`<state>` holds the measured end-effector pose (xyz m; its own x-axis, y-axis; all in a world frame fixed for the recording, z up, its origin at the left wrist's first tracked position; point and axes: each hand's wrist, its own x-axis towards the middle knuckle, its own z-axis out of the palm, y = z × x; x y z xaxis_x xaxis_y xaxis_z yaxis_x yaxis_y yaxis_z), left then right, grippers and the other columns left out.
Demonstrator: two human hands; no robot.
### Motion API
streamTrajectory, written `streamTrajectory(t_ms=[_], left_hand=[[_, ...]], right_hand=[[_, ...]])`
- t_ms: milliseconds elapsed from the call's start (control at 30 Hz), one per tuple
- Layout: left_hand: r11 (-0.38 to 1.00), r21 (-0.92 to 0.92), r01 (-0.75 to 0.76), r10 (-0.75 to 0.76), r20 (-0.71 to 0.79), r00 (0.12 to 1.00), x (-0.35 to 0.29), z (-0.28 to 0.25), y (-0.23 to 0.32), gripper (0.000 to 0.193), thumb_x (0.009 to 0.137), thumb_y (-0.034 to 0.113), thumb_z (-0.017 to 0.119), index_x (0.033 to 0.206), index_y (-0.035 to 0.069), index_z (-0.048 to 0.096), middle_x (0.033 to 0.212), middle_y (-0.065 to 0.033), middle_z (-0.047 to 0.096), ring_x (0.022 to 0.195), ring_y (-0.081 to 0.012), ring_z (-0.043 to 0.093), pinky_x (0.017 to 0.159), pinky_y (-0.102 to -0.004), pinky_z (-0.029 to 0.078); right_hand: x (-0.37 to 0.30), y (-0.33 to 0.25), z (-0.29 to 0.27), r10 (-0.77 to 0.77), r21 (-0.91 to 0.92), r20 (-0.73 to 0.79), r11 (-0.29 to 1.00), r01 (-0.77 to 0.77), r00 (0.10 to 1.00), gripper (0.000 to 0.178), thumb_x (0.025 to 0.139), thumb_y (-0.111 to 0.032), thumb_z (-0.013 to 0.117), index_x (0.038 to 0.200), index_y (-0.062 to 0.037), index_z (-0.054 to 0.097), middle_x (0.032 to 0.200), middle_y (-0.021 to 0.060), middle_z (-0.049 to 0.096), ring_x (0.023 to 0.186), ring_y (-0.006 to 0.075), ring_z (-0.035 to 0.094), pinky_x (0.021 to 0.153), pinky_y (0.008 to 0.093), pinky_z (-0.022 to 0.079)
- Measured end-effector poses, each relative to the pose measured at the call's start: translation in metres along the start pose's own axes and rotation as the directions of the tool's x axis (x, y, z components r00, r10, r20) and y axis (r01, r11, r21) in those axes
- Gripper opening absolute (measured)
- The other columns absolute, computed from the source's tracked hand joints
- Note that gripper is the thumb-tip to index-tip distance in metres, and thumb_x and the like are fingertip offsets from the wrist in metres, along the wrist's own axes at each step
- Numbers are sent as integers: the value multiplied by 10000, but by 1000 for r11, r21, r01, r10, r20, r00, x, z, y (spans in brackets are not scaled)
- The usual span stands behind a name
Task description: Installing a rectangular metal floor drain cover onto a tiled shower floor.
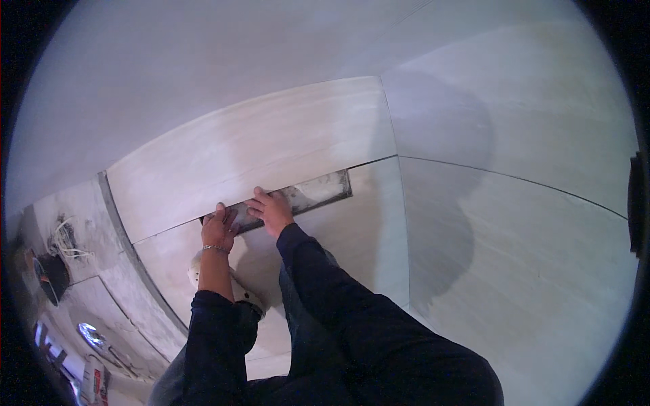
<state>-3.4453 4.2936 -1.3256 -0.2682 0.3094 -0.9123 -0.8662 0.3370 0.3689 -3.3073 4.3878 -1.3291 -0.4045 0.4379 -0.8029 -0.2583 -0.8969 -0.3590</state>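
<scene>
Both my hands lie over a long, narrow slot point(318, 191) in the pale tiled floor; its inside is grey and blotchy, with a dark edge. My left hand point(218, 229), a bracelet at its wrist, rests at the slot's left end with the fingers reaching forward. Just to its right, my right hand point(272, 212) has its fingers stretched and apart, touching the slot's far edge. Nothing shows as held in either hand. The palms hide part of the slot, and whether a loose strip lies beneath them I cannot tell.
Large pale tiles point(271, 135) surround the slot, and tiled walls rise ahead and at right. On the left, a grey strip point(118, 213) borders a rougher surface with loose white cables point(66, 237) and a dark round object point(52, 277). A white shoe point(195, 269) stands near my left forearm.
</scene>
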Motion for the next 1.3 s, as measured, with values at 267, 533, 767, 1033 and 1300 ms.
streamTrajectory(t_ms=[267, 533, 767, 1033, 1300], left_hand=[[1000, 4, -13, 14, -116, 993, -11, 13, 3, 369, 907, 263, 606, 1151, 75, 402, 1128, -94, 573, 1063, -275, 573, 815, -498, 410], [921, 200, -334, 328, 63, 943, 34, -29, -21, 292, 908, 226, 600, 1084, 46, 450, 1030, -99, 612, 916, -254, 633, 697, -421, 454], [963, -186, -195, 187, -60, 981, 11, 3, -19, 183, 909, 205, 602, 969, 72, 492, 914, -67, 625, 787, -204, 632, 564, -288, 438], [959, -156, -236, 229, -66, 971, 23, 4, -31, 142, 911, 189, 596, 931, 88, 498, 849, -32, 579, 723, -153, 564, 587, -272, 433], [963, -20, -268, 268, 8, 963, 19, -2, -27, 153, 927, 218, 571, 921, 90, 488, 825, -16, 562, 724, -126, 523, 611, -276, 407]], right_hand=[[-1, 2, -2, -1, 9, 29, 1000, 1, 1000, 350, 894, -248, 621, 1122, -42, 456, 1044, 101, 539, 1012, 267, 590, 818, 406, 483], [2, 7, 7, -56, -21, 14, 998, 56, 998, 287, 905, -203, 580, 1104, -32, 464, 1066, 109, 592, 1024, 273, 605, 877, 407, 475], [-9, 0, 14, -50, 15, -11, 999, 50, 999, 160, 911, -116, 534, 1041, -40, 482, 1062, 105, 593, 1020, 266, 609, 861, 384, 479], [-11, -9, -1, 23, -43, -108, 999, -28, 994, 208, 898, -189, 569, 1025, -39, 500, 1034, 114, 596, 934, 248, 618, 795, 378, 498], [-13, -77, -62, -382, -120, -589, 913, 390, 712, 305, 882, -274, 610, 1041, -26, 530, 936, 94, 570, 783, 211, 583, 669, 350, 507]])
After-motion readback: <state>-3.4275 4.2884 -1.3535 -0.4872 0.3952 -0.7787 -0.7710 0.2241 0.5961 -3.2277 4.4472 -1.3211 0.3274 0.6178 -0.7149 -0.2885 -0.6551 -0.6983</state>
